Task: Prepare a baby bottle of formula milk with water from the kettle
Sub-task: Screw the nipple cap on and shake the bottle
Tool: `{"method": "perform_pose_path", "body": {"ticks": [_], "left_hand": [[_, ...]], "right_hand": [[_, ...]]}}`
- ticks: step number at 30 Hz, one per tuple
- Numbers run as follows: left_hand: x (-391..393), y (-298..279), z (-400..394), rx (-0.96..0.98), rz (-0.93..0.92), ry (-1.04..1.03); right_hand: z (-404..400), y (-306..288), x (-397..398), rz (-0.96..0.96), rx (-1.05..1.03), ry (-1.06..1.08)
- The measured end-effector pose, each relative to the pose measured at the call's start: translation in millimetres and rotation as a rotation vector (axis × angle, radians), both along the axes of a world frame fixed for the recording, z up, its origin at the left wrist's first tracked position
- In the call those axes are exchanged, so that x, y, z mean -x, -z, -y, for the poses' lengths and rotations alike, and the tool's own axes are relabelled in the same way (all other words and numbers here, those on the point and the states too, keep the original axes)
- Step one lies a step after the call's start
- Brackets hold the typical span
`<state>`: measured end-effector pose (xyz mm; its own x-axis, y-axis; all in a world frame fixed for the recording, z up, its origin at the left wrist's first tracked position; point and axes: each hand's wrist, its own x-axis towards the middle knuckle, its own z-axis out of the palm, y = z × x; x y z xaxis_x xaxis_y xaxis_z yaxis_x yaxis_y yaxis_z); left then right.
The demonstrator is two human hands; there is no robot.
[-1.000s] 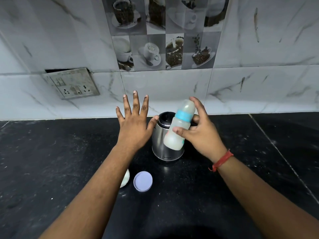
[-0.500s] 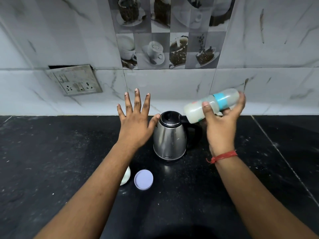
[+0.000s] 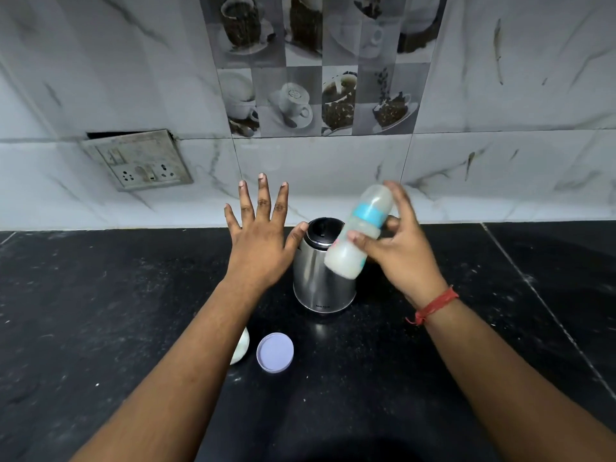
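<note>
Baby bottle (image 3: 358, 233) with milky liquid, blue ring, capped, tilted in the air over the steel kettle (image 3: 321, 273), gripped by right hand (image 3: 401, 251), thumb and fingers curled round it. Left hand (image 3: 261, 233) flat, fingers spread, beside kettle. Lilac lid (image 3: 275, 352) on black counter (image 3: 100, 311) nearby.

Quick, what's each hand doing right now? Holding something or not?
Left hand: open, fingers spread, holding nothing, beside the kettle.
Right hand: closed in a grip around the tilted baby bottle of milky liquid.
</note>
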<state>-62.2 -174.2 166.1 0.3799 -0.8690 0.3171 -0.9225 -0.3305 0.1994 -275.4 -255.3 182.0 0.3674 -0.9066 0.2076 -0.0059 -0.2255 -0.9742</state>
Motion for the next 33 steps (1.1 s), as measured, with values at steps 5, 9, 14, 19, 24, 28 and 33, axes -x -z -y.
{"method": "perform_pose_path", "body": {"ticks": [5,9,14,19,24,28,33], "left_hand": [[0.0,1.1,0.3,-0.001,0.004,0.005],[0.4,0.8,0.8,0.0,-0.004,-0.002],[0.5,3.9,-2.4,-0.015,0.001,0.008],[-0.7,2.3,-0.9,-0.001,-0.004,0.001],[-0.4,1.1,-1.4,0.001,0.0,0.002],[-1.1,-0.1,-1.2,0.007,-0.007,-0.005],[-1.8,-1.8,-2.1,0.003,-0.013,-0.001]], "right_hand": [[-0.9,1.3,-6.8,0.246,-0.005,0.211],[-9.5,3.6,-4.1,-0.035,0.046,-0.077],[5.1,-11.9,-3.4,0.273,0.025,0.253],[-0.7,-9.2,-2.3,-0.082,0.05,-0.082],[5.3,-10.6,-5.6,0.266,-0.038,0.237],[-4.0,-3.3,-6.6,0.001,-0.026,-0.029],[1.2,-14.9,-4.5,0.325,-0.049,0.266]]}}
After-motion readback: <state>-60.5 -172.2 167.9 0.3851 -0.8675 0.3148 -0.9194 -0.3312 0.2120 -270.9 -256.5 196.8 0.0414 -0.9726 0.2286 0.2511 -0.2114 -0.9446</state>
